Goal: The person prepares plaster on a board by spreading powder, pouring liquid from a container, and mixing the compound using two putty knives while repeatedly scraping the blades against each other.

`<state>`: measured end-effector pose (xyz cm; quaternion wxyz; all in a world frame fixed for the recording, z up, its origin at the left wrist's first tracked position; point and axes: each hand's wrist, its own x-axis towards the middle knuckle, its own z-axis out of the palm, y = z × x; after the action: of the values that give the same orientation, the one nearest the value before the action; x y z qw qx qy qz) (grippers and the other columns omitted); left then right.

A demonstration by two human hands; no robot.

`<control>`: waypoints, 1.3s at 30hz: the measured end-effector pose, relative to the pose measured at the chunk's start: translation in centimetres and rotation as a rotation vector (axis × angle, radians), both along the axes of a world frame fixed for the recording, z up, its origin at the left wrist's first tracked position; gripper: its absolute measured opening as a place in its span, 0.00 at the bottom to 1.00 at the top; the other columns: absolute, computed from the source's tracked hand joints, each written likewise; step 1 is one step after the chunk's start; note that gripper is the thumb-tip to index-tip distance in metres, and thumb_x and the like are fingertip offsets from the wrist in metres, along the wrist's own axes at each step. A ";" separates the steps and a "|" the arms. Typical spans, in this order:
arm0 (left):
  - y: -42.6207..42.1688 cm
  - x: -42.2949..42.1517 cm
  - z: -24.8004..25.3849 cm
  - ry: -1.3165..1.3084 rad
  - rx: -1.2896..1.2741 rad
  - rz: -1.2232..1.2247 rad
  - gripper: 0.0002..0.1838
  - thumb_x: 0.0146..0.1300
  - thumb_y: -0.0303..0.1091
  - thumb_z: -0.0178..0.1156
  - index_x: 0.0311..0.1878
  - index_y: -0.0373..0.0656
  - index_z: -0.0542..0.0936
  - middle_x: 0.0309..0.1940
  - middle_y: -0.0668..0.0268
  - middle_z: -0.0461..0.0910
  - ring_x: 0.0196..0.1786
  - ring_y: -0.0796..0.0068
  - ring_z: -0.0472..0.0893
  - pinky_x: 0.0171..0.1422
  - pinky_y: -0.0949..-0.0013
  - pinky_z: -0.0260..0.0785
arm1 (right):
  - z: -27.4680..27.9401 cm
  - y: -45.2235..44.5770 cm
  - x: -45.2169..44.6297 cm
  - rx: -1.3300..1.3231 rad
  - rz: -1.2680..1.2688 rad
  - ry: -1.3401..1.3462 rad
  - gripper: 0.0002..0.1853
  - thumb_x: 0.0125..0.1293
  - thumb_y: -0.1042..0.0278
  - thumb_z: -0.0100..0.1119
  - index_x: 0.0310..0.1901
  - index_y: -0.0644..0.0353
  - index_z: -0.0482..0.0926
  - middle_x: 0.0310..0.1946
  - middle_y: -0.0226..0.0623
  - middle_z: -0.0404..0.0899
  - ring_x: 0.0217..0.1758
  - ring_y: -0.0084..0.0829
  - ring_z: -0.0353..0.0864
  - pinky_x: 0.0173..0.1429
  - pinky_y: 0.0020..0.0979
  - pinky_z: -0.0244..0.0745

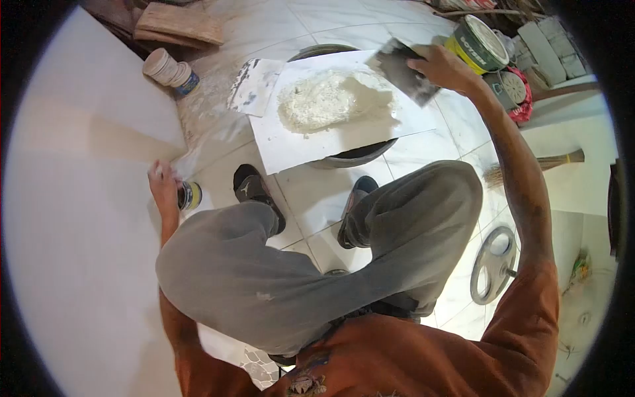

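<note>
My right hand (444,69) is closed on a dark, flat putty scraper (405,71), raised over the right edge of a white board (284,149). On the board lies a spread heap of white powder (321,102), partly in shadow. A white, dark-smeared scraper blade (250,89) rests on the board's left corner. Low at the left, my left hand (163,185) has its fingers curled at the rim of a small dark can with a yellow band (192,196). The can's inside and some fingertips are hidden.
A black round container (360,157) supports the board from below. White wall (79,198) stands close on the left. Stacked tubs (173,74) and wood (178,23) lie at back left. At right are a yellow-green bucket (477,45), a broom (529,167) and a grey round plate (493,264).
</note>
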<state>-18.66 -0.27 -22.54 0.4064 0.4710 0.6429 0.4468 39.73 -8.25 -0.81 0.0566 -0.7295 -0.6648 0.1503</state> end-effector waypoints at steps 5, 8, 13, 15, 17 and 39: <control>6.4 9.4 10.3 0.241 0.003 -0.523 0.31 0.70 0.49 0.59 0.66 0.36 0.69 0.40 0.63 0.78 0.39 0.78 0.77 0.43 0.72 0.72 | -6.8 -4.8 10.9 -0.033 -0.432 0.806 0.11 0.66 0.69 0.60 0.44 0.70 0.81 0.35 0.36 0.82 0.31 0.26 0.80 0.36 0.32 0.77; 10.9 13.0 8.9 0.529 -0.002 -0.673 0.40 0.65 0.58 0.60 0.69 0.36 0.66 0.50 0.58 0.79 0.46 0.69 0.79 0.49 0.66 0.73 | -8.4 -5.7 9.1 -0.079 -0.568 1.016 0.15 0.64 0.70 0.64 0.45 0.75 0.80 0.34 0.39 0.82 0.31 0.28 0.80 0.37 0.32 0.79; 8.1 18.5 10.7 0.584 -0.206 -0.676 0.53 0.53 0.64 0.68 0.68 0.27 0.65 0.53 0.49 0.79 0.50 0.61 0.82 0.45 0.64 0.77 | -10.4 -3.1 6.5 -0.082 -0.432 0.929 0.12 0.66 0.69 0.61 0.43 0.72 0.81 0.31 0.36 0.80 0.32 0.26 0.78 0.37 0.32 0.76; 7.9 19.1 10.2 0.600 -0.237 -0.685 0.51 0.52 0.62 0.70 0.65 0.27 0.67 0.48 0.51 0.81 0.44 0.62 0.83 0.39 0.63 0.77 | -9.0 -2.5 5.0 -0.046 -0.378 0.816 0.11 0.67 0.69 0.60 0.42 0.71 0.80 0.30 0.34 0.79 0.32 0.25 0.77 0.38 0.31 0.76; 8.0 19.0 9.8 0.629 -0.197 -0.729 0.48 0.51 0.61 0.71 0.62 0.28 0.70 0.42 0.55 0.82 0.37 0.67 0.81 0.33 0.66 0.75 | -7.4 -2.3 3.5 0.022 -0.309 0.630 0.11 0.67 0.69 0.59 0.42 0.71 0.80 0.29 0.33 0.79 0.33 0.26 0.77 0.37 0.31 0.76; 10.3 17.5 13.0 0.288 -0.262 -0.722 0.13 0.66 0.41 0.65 0.48 0.47 0.78 0.35 0.74 0.78 0.36 0.81 0.74 0.40 0.71 0.68 | -3.5 -3.0 0.8 0.426 0.313 -0.333 0.17 0.59 0.75 0.53 0.50 0.58 0.80 0.46 0.44 0.83 0.48 0.46 0.82 0.54 0.43 0.78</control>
<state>-1.17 10.06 -9.57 0.4994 0.6684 0.5381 0.1195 40.54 -11.29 -4.35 0.0746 -0.6045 -0.7859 -0.1069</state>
